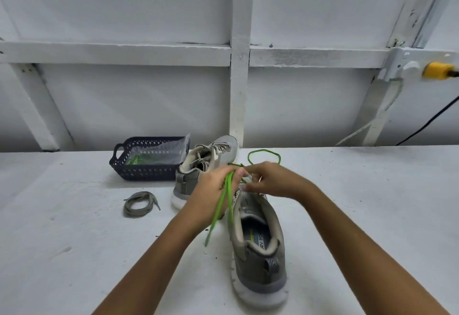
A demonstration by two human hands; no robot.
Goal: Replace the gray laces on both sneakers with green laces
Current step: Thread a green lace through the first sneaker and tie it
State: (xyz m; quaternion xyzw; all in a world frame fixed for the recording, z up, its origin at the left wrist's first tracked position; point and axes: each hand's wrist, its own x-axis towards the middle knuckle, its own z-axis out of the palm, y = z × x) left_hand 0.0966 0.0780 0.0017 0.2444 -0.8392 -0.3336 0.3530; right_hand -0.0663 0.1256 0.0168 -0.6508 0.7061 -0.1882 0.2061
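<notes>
Over the front of the near sneaker [258, 277], I have both hands closed on the green lace [218, 209]. My left hand [213, 190] curls around two strands of it. They hang down from that grip across the palm, and the ends dangle just left of the shoe's opening. My right hand [273, 182] sits just right of the left thumb, fingertips bunched and pinching the lace there; how the fingers lie underneath I cannot tell. Beyond both grips a loop of the lace lies on the table [360, 203]. The near sneaker lies directly below the hands, heel toward me, its eyelets hidden by them. Just beyond and left of my left hand stands the far sneaker [191, 178], laced in gray. Farther left is the basket [146, 173], holding a clear bag [159, 152] with something green inside. Left of the left grip and a little nearer, a loose gray lace [139, 203] lies coiled on the table.
</notes>
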